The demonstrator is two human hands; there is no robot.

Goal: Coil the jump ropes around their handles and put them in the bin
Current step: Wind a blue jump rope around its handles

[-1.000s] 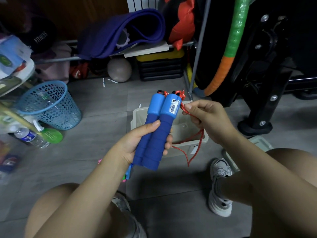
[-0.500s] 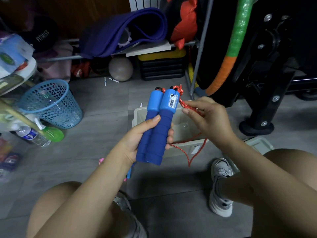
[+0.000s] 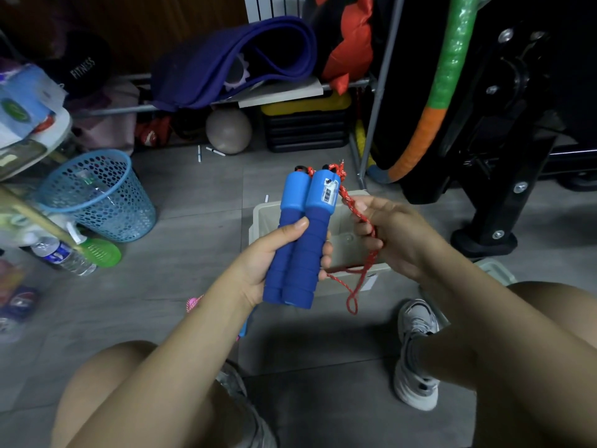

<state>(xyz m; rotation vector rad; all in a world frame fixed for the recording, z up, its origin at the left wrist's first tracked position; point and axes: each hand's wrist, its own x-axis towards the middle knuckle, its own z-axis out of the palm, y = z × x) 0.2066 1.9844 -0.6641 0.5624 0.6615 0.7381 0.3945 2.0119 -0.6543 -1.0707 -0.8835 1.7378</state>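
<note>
The task is judged to be at an early stage. Two blue handles (image 3: 298, 240) are held side by side and upright in the left hand (image 3: 271, 263), whose fingers and thumb are closed around their foam part, above the near left corner of the bin (image 3: 261, 218). The red rope (image 3: 361, 247) comes out at the far ends of the handles and is pinched in the right hand (image 3: 397, 234), just to the right of them; below this hand a loop of it is seen hanging down in front of the bin. No turn of rope is seen around the handles yet, so the coiling is considered as only being started, and the placing in the bin is still left. The pale bin stands on the floor (image 3: 200, 195) behind the hands, and in the part of its inside that is visible no rope can be told. Near the left forearm, a pink rope end (image 3: 193, 300) and a bit of a blue piece are seen on the floor; this is perhaps a second jump rope, still to be done, but it cannot be told surely. By count: one rope in the hands, two handles, one bin, two hands, and one blue mesh basket (image 3: 97, 195) far at the left.
</note>
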